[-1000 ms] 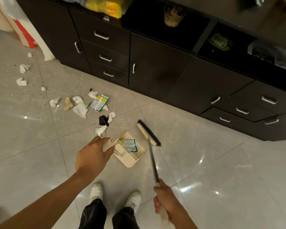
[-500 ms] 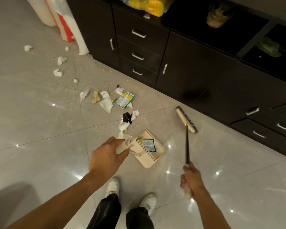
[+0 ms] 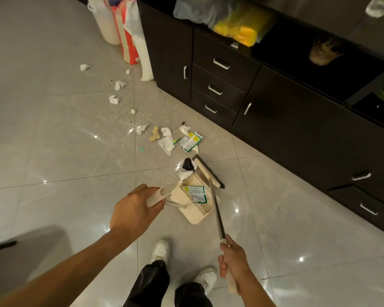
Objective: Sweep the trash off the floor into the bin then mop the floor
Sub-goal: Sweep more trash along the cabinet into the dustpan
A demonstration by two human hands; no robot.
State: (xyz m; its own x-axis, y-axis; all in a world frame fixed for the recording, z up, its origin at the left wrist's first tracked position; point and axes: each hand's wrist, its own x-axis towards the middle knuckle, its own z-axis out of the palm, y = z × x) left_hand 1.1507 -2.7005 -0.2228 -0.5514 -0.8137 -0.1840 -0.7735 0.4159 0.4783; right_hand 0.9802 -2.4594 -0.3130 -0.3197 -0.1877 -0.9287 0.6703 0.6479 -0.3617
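Left hand (image 3: 133, 209) grips dustpan (image 3: 193, 214), right hand (image 3: 234, 262) broom (image 3: 207, 172); green packet (image 3: 197, 194) text illegible.

Glossy pale grey floor tiles (image 3: 53, 151) with dark grout lines. Crumpled white tissues (image 3: 119, 84) lie scattered across them, with fine crumbs (image 3: 129, 114) between. Nearer, close together, lie a tan wad (image 3: 155, 134), a small teal scrap (image 3: 142, 149), a green-and-white sachet (image 3: 190, 141) and a black wrapper (image 3: 187, 164). A cream dustpan (image 3: 195, 214) rests on the tiles, a second sachet (image 3: 196, 193) inside it. A broom head (image 3: 208, 172) sits at its far edge. Tall bags (image 3: 129, 41) and a dark cabinet (image 3: 275, 107) stand behind; two white shoes (image 3: 160, 251) stand in front.
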